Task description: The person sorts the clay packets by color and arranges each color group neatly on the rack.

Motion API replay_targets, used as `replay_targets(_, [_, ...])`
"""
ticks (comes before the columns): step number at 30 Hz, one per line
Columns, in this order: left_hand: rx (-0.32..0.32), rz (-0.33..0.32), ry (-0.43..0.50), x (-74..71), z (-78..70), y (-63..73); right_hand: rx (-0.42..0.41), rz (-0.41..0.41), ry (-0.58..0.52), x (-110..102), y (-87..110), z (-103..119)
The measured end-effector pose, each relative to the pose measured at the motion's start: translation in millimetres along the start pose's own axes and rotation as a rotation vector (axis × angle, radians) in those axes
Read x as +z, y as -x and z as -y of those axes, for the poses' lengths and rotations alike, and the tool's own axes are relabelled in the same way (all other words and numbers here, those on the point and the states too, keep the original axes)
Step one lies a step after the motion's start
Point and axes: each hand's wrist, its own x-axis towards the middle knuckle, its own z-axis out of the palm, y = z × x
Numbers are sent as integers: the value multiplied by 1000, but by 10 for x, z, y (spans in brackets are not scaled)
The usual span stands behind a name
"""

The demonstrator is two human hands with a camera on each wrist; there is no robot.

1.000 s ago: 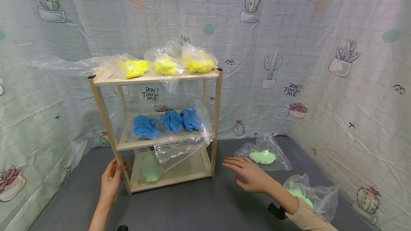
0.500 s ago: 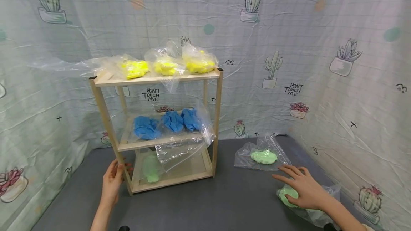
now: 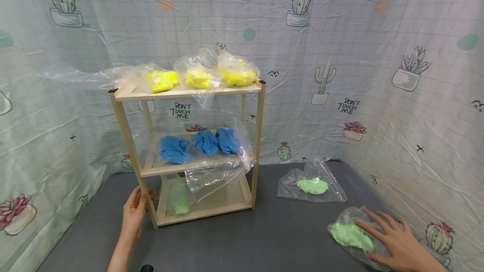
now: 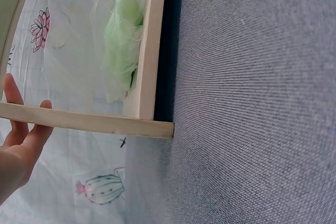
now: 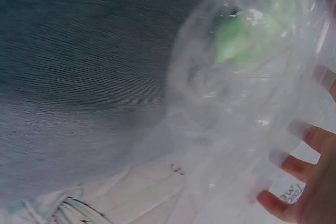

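Observation:
In the head view my left hand (image 3: 135, 209) holds the front left post (image 3: 130, 146) of a wooden three-tier shelf, low down. The left wrist view shows its fingertips past the post (image 4: 94, 123). On the right, my right hand (image 3: 397, 240) reaches with spread fingers over a clear zip bag holding a pale green lump (image 3: 351, 236), its fingertips at the plastic. In the right wrist view the bag's film (image 5: 236, 103) overlaps some fingertips, and the green lump (image 5: 247, 38) is blurred. A similar bagged green lump (image 3: 179, 198) rests on the bottom tier.
Bagged yellow lumps (image 3: 198, 78) line the top tier. Bagged blue crumpled pieces (image 3: 206, 142) sit on the middle tier, one bag hanging over its front edge. Another bagged green lump (image 3: 313, 186) lies right of the shelf on the grey tabletop (image 3: 242, 242). Cactus-print cloth (image 3: 340, 32) surrounds the table.
My right hand has moved right and toward me, from beside the shelf to the nearer green bag on the right. My left hand has stayed at the shelf post.

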Motion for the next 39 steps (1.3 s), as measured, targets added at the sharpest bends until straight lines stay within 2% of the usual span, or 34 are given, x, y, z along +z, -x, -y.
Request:
replay_targets(2, [12, 12, 10, 7, 2, 3, 37, 26, -28, 24, 76, 8])
replay_targets(6, [24, 35, 22, 22, 1, 9, 40, 64, -19, 103, 185, 35])
replay_targets(9, [8, 24, 8, 29, -7, 8, 4, 60, 28, 168, 218, 43])
replay_targets(14, [-19, 0, -14, 20, -20, -9, -68, 29, 36, 244, 229, 18])
replay_targets(18, [-18, -4, -14, 15, -20, -10, -113, 17, 23, 279, 216, -22])
replay_targets(26, [6, 14, 9, 14, -19, 10, -131, 18, -37, 324, 142, -67])
replay_targets(31, [5, 18, -2, 16, -31, 13, -174, -32, -80, 370, 57, -106])
replay_targets(39, [-23, 1, -23, 3, -16, 3, -210, -71, -67, 413, -32, -137])
